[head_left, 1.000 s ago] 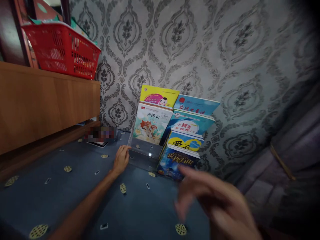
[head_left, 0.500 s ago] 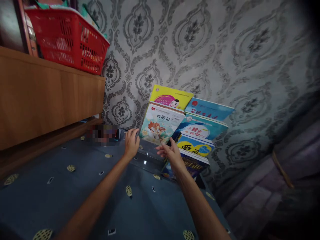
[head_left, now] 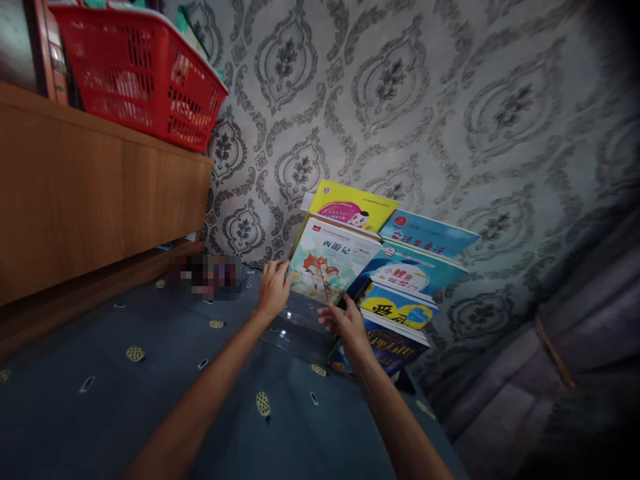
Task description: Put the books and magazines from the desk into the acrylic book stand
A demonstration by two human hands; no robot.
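Children's picture books lean in stepped rows in a clear plastic book rack [head_left: 295, 337] against the wall. My left hand [head_left: 274, 288] is at the left side of the rack, fingers bent close together around its edge, beside the white-and-teal book [head_left: 333, 257]. Near that book's lower right corner is my right hand [head_left: 347, 327], thumb raised and fingers apart, with nothing seen in it. A yellow book [head_left: 367, 203] stands behind. To the right are two blue books, the rear one [head_left: 430, 230] and the front one [head_left: 400, 267], then a blue-yellow book [head_left: 400, 307] and a dark purple book [head_left: 395, 343].
The rack rests on a dark blue cloth [head_left: 210, 400] with pineapple prints. On the left, a red basket [head_left: 150, 80] sits on a wooden cabinet [head_left: 100, 193]. A blurred-out item [head_left: 210, 277] lies by the cabinet. A curtain [head_left: 530, 380] hangs at right.
The view has shifted slightly, so the rack and books appear lower and farther right. Both hands keep nearly the same places beside the white-and-teal book.
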